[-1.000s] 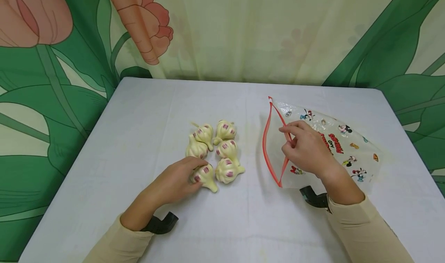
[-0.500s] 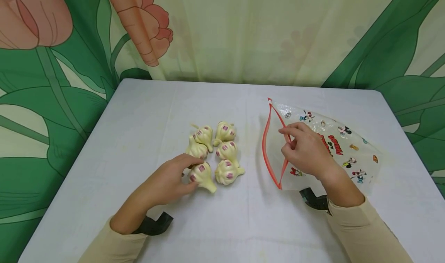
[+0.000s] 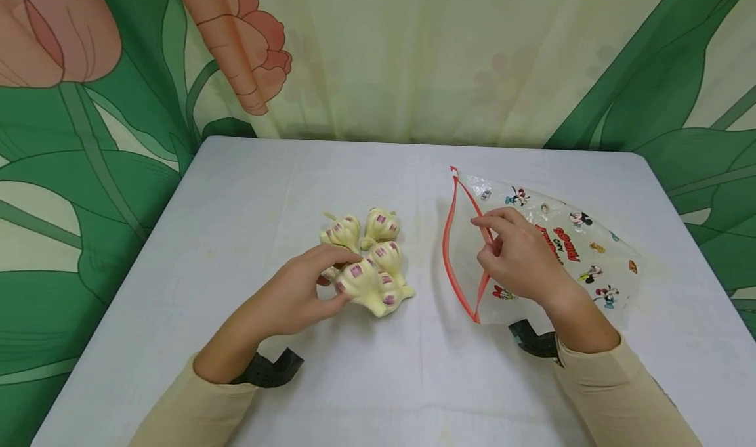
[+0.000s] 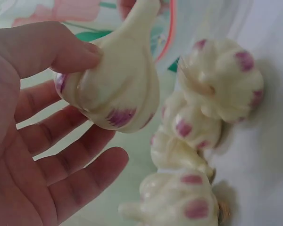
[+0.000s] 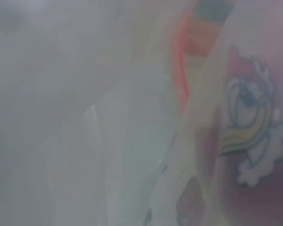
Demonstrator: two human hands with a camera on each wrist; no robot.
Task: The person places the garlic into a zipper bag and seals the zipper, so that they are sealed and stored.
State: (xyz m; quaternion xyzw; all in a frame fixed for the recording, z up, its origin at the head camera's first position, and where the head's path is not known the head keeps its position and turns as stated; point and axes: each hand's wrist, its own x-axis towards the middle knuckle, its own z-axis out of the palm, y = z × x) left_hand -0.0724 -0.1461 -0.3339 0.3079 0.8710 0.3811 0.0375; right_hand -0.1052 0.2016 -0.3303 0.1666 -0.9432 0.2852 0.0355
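My left hand point(image 3: 301, 289) pinches a cream garlic bulb point(image 4: 118, 84) with purple marks between thumb and fingers. In the head view this bulb is raised and overlaps another garlic bulb point(image 3: 390, 293) behind it. Several more bulbs sit close together just beyond, among them one at the back point(image 3: 380, 225). On the right, my right hand point(image 3: 516, 253) pinches the red-edged rim of a clear plastic zip bag point(image 3: 590, 273) printed with cartoon figures. The bag's mouth gapes toward the garlic. The right wrist view is hazy, with the bag's film close to the lens.
A white cloth covers the table point(image 3: 177, 302). Behind it hangs a curtain point(image 3: 413, 60) printed with large flowers and green leaves. Black wrist mounts point(image 3: 272, 368) sit below both hands.
The left hand has lifted the near garlic bulb off the table and moved it slightly away and to the right. The right hand keeps its hold on the bag's rim.
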